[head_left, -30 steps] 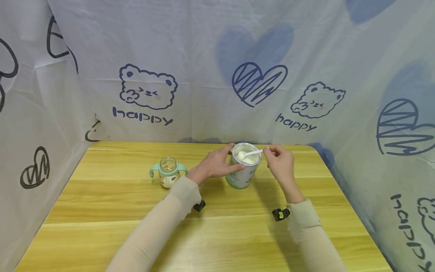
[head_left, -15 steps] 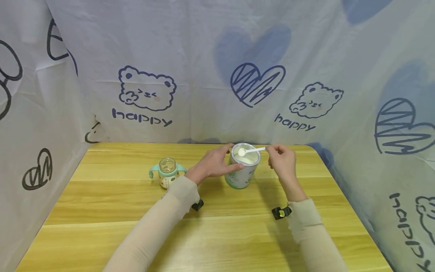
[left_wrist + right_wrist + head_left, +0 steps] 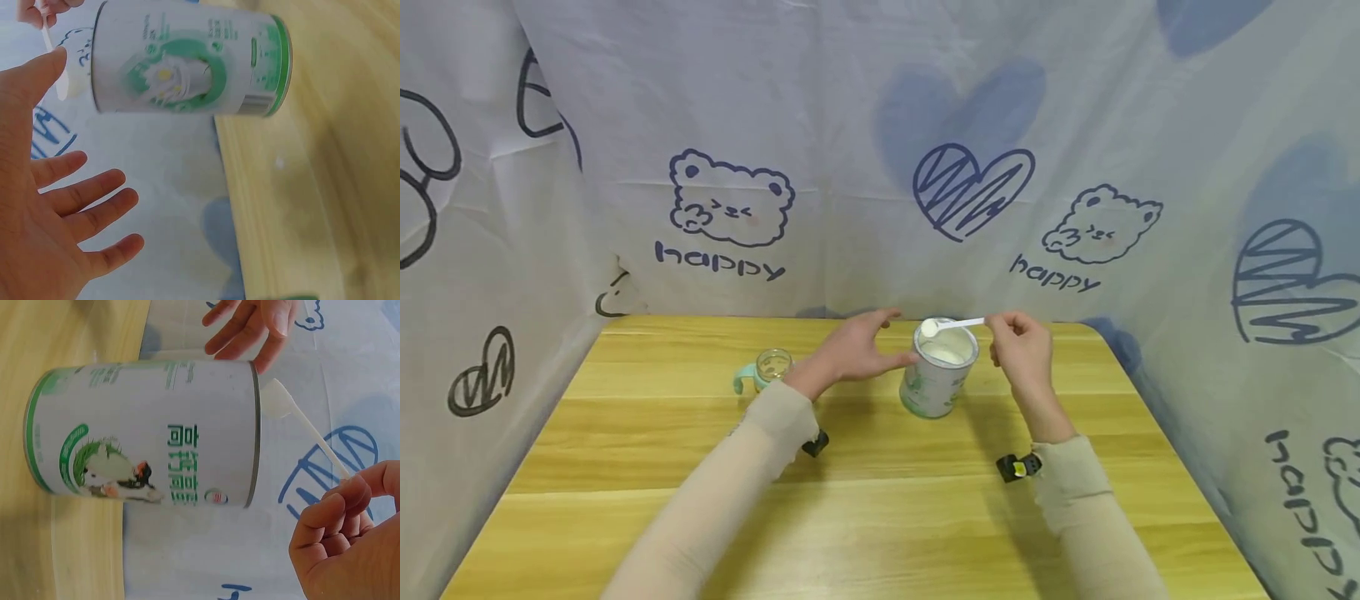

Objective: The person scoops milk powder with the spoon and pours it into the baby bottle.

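In the head view, a white and green milk powder can stands uncovered on the table, pale powder showing inside. My right hand pinches the handle end of a white measuring scoop. The scoop's bowl is raised to the can's rim, with powder in it; the right wrist view shows this scoop just past the rim. My left hand is beside the can with fingers spread, its thumb tip near the can's wall. In the left wrist view the left palm holds nothing.
A baby bottle without a lid, with mint green handles, stands left of the can, partly hidden behind the left forearm. The wooden table meets a printed cloth along its back edge. Black wrist cameras hang under the wrists.
My left hand has let go of the can and moved left, covering more of the bottle. The scoop has risen from inside the can to the level of its rim.
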Demonstrator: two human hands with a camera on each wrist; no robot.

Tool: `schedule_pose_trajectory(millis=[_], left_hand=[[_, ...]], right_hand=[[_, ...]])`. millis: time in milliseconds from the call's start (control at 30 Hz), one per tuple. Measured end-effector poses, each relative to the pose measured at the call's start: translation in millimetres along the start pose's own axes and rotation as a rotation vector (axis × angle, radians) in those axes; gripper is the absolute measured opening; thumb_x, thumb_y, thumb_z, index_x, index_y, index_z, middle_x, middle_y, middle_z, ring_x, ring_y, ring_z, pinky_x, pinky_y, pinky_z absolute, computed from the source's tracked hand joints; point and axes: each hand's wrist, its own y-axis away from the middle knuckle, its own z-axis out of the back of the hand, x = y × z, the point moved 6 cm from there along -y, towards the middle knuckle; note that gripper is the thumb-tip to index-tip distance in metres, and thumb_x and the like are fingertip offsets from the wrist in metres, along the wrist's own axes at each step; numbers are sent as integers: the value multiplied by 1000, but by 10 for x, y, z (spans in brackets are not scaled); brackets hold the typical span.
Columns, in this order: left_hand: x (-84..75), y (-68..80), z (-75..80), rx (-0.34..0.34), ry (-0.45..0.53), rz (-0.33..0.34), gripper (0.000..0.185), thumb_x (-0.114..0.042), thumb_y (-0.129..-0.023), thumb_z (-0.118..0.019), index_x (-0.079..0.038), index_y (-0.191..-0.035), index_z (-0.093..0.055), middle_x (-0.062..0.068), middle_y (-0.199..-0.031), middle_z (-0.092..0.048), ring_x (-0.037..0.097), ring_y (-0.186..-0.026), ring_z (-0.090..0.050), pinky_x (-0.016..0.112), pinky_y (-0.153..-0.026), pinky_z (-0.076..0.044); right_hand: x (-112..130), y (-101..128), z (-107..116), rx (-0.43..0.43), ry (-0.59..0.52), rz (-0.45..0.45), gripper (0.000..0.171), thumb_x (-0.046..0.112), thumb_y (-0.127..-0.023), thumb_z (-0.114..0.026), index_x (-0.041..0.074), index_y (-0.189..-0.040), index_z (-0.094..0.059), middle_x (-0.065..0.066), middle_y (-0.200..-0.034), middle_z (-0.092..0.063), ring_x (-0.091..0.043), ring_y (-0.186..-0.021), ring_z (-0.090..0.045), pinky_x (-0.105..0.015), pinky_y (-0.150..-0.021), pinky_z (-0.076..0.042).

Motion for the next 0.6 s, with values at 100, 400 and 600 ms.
schedule_pose_trajectory(millis=[100,400,600], left_hand=[[47,49,88,-23,-8,3,95,-67,-92,-70,-15,-163,-38,16,-158,-53,34,-143,-54,56,-117,-47],[203,244,339,-61,-75,27,92,-69,-92,-67,-17,-163,-40,15,-156,-56,36,-141,-57,57,-117,-47],[343,420,477,-71,-66,62,93,-69,-92,-68,-18,-163,-38,16,-159,-53,38,-145,-52,60,-120,-42]], right_hand=[[21,6,-64,21,0,8,13,14,-94,-68,2,-90,-70,4,-63,-57,-8,-51,-51,-20,-50,-48],[102,48,-297,65,-54,18,16,12,-94,-68,-3,-92,-70,9,-56,-53,-5,-48,-48,-18,-47,-43],[192,98,-468,104,-73,48,18,12,-95,-66,-5,-94,-70,9,-56,-52,-5,-47,-47,-18,-46,-39]])
